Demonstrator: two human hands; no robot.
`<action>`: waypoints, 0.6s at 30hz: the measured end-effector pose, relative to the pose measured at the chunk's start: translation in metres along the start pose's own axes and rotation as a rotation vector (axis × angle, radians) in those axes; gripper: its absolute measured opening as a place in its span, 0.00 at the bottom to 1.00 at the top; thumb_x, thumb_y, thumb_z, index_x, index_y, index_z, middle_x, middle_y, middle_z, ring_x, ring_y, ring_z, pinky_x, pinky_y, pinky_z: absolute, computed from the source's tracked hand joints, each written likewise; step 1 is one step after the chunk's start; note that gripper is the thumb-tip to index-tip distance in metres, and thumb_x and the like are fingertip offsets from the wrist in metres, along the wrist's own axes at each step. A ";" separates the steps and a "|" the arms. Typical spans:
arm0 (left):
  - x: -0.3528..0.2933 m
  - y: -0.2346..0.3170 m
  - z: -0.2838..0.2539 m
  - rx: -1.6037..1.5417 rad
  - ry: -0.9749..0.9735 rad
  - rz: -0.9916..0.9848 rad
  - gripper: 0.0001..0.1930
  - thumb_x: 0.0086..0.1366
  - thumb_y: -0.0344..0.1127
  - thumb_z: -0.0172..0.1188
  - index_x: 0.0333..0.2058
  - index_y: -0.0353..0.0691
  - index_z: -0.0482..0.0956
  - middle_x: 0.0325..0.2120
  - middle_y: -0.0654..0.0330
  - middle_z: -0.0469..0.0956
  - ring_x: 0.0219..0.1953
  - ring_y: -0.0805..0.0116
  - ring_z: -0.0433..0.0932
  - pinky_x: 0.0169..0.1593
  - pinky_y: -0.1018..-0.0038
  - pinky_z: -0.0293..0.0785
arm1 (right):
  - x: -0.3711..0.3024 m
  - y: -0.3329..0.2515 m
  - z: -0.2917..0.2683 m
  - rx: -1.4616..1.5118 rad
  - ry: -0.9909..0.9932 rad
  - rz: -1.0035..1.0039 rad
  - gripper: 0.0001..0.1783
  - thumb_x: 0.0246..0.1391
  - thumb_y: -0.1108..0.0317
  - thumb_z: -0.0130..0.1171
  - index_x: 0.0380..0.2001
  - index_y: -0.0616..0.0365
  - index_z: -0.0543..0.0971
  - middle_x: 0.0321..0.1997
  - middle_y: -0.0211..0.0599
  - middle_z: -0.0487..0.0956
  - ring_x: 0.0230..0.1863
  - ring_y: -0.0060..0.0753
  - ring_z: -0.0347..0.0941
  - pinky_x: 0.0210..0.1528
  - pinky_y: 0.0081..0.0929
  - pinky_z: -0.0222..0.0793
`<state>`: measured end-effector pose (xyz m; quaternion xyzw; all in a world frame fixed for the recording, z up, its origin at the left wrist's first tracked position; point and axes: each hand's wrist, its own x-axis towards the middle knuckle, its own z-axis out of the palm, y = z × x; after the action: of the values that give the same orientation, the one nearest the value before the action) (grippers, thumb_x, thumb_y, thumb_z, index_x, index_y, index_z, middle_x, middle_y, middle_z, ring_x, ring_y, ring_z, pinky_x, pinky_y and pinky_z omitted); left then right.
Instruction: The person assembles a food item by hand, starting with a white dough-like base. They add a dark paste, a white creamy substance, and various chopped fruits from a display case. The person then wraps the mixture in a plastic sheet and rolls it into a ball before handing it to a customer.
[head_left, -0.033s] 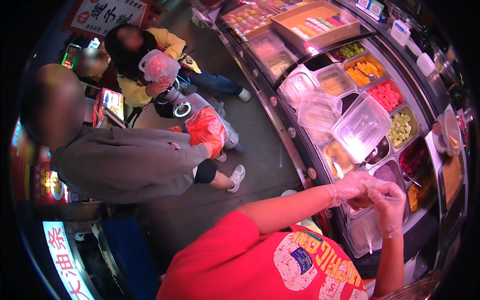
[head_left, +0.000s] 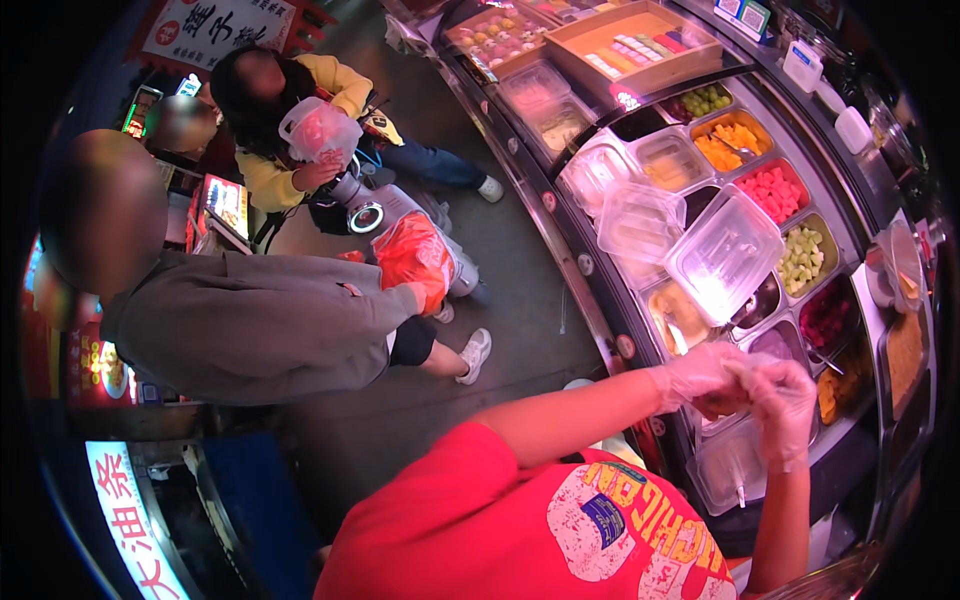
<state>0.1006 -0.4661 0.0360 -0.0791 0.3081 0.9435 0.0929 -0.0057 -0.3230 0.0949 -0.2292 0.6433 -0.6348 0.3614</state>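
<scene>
My left hand (head_left: 697,375) and my right hand (head_left: 784,405) both wear thin clear plastic gloves. They meet over the near part of the food counter, fingertips touching. The fingers of each are pinched together, and whatever lies between them is too small or hidden to name. Just beyond them an open clear plastic container (head_left: 722,255) rests tilted on the pans, its inside shining under the lamp. Another clear container (head_left: 640,222) lies beside it. A metal pan of yellowish food (head_left: 677,315) with a spoon sits left of my hands. Below them is a clear-walled tub (head_left: 735,465).
Metal pans hold orange fruit cubes (head_left: 733,147), pink cubes (head_left: 770,192), pale green cubes (head_left: 803,258) and dark red pieces (head_left: 828,318). A wooden tray (head_left: 632,45) stands at the far end. Across the counter's edge, a person in grey (head_left: 250,325) and one in yellow (head_left: 345,85) stand by a scooter (head_left: 400,215).
My right hand has shifted very slightly to the right, its fingertips still against the left hand. Everything else looks the same.
</scene>
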 end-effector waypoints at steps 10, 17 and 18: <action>-0.039 0.052 -0.023 -0.408 0.158 0.171 0.44 0.71 0.73 0.46 0.71 0.42 0.61 0.58 0.47 0.76 0.51 0.54 0.82 0.44 0.54 0.86 | 0.009 -0.018 0.004 0.850 0.039 0.237 0.19 0.59 0.76 0.63 0.54 0.62 0.75 0.42 0.34 0.80 0.30 0.18 0.76 0.29 0.15 0.77; -0.015 -0.009 -0.052 -0.617 0.197 0.013 0.31 0.74 0.59 0.53 0.61 0.38 0.75 0.58 0.46 0.78 0.52 0.51 0.84 0.47 0.48 0.86 | 0.002 0.052 0.021 0.940 0.223 0.279 0.21 0.62 0.67 0.66 0.55 0.66 0.76 0.48 0.41 0.82 0.45 0.31 0.81 0.48 0.28 0.81; -0.015 -0.007 -0.054 -0.598 0.200 0.005 0.29 0.74 0.57 0.53 0.60 0.39 0.76 0.57 0.48 0.80 0.53 0.53 0.83 0.47 0.49 0.86 | 0.003 0.056 0.023 0.917 0.294 0.264 0.21 0.62 0.67 0.66 0.55 0.66 0.77 0.49 0.40 0.82 0.46 0.32 0.81 0.49 0.29 0.81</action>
<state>0.1219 -0.4946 -0.0077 -0.1944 0.0247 0.9801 0.0325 0.0196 -0.3350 0.0406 0.1289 0.3656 -0.8268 0.4077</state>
